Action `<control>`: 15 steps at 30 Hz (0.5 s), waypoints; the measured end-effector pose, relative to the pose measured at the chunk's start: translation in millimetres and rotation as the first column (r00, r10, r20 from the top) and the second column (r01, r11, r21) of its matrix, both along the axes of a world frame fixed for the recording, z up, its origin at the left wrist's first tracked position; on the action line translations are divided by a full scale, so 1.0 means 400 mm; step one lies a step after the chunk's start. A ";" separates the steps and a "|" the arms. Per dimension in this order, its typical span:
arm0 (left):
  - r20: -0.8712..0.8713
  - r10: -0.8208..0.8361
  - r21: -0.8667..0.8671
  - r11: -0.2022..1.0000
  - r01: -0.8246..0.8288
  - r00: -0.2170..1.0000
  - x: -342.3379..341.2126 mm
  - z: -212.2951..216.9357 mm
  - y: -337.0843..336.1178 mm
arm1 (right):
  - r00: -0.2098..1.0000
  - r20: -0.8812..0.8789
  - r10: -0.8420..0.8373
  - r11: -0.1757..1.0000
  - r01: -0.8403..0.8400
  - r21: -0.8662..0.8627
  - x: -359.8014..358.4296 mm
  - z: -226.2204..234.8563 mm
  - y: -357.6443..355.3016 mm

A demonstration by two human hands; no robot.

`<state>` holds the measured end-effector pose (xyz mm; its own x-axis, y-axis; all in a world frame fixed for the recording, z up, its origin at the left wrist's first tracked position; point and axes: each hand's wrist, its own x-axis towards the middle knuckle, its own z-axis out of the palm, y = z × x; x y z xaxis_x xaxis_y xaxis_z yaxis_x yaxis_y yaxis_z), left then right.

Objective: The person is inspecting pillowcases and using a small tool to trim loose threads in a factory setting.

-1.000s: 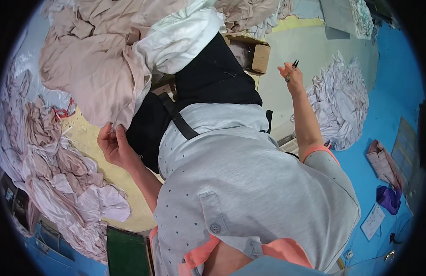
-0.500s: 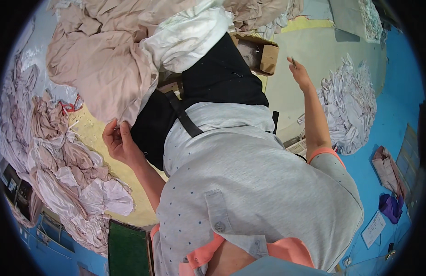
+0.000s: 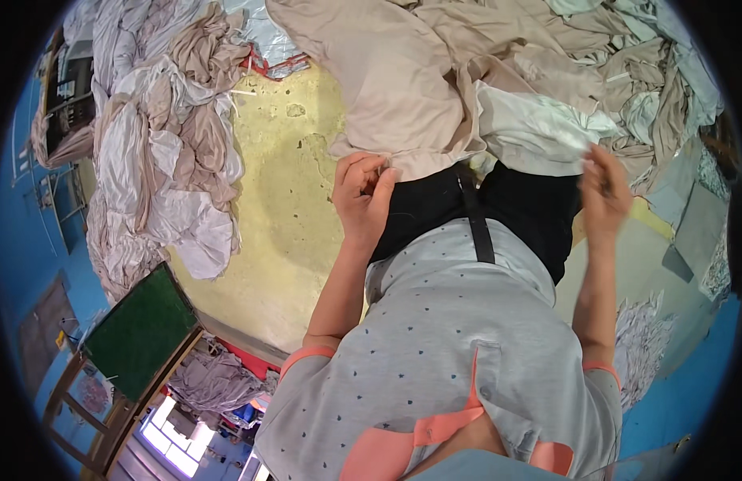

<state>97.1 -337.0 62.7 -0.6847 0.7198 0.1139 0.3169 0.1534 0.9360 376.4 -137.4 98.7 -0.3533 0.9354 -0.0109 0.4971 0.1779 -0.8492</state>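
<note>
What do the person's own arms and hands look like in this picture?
The left hand and right hand are bare, as are the forearms. The short sleeves are grey with a coral-orange band at the edge, belonging to a grey shirt with small dark motifs.

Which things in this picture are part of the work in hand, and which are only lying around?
Part of the work:
beige cloth, at the left hand
white cloth, at the right hand

Lying around:
crumpled cloth pile, left
pale heap, lower right
</note>
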 end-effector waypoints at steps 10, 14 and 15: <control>0.049 0.108 -0.086 0.991 -0.103 0.993 -0.008 0.001 -0.057 | 0.983 -0.121 0.139 0.969 -0.160 -0.189 -0.532 -0.146 0.006; 0.122 0.379 -0.287 0.898 -0.333 0.917 -0.021 -0.030 -0.093 | 0.980 -0.038 0.195 0.956 -0.198 -0.215 -0.495 -0.164 0.019; 0.223 0.475 -0.314 0.861 -0.399 0.851 -0.033 -0.045 -0.099 | 0.975 -0.016 0.222 0.971 -0.223 -0.082 -0.459 -0.151 0.023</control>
<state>84.0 -376.6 44.5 -0.9086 0.3149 -0.2743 -0.1115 0.4499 0.8861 192.7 -128.3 38.2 -0.5529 0.8292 -0.0822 0.4470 0.2119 -0.8691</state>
